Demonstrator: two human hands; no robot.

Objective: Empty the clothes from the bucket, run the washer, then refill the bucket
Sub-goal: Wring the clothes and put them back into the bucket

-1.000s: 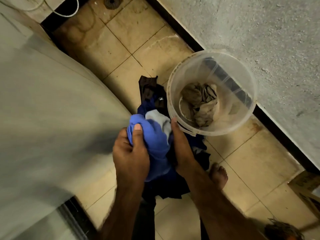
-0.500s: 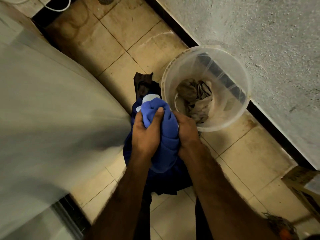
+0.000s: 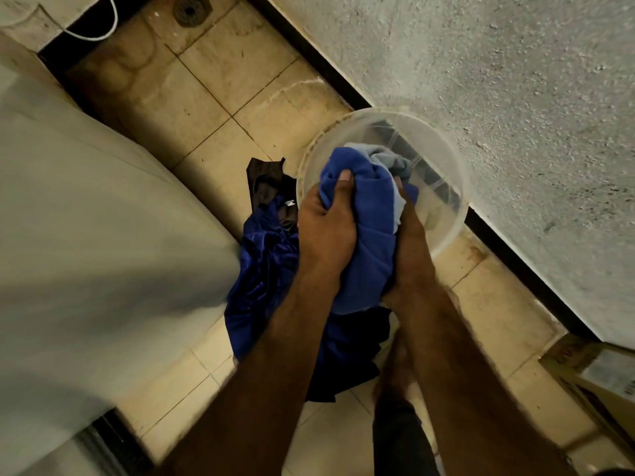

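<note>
Blue cloth bundle [image 3: 369,242], a paler blue-grey piece bunched at its top, clamped between both hands right over the mouth of a clear plastic bucket [image 3: 450,201]. Left hand [image 3: 326,231] on the near-left side of the bundle, thumb pressed flat on top, fingers curled tight into the fabric. Right hand [image 3: 410,249] on the opposite side, palm against the cloth, fingers wrapped around the far side and mostly hidden, gripping as far as can be seen. Upper end of the bundle within the ring of the bucket rim, lower end hanging back toward the wrists. Bucket upright on a beige tiled floor [image 3: 220,73], close against a rough grey wall [image 3: 515,80] with a black base strip. Bucket contents hidden behind the bundle. Heap of dark blue and black clothes [image 3: 264,269] on the floor just left of the bucket, partly under the forearms. Bare foot [image 3: 395,369] below the right forearm, beside the heap. Large pale grey surface [image 3: 86,252] filling the left side, blurred. Round floor drain [image 3: 190,8] and a loop of white cord [image 3: 91,37] at the top. Cardboard box [image 3: 594,379] at lower right, against the wall.
</note>
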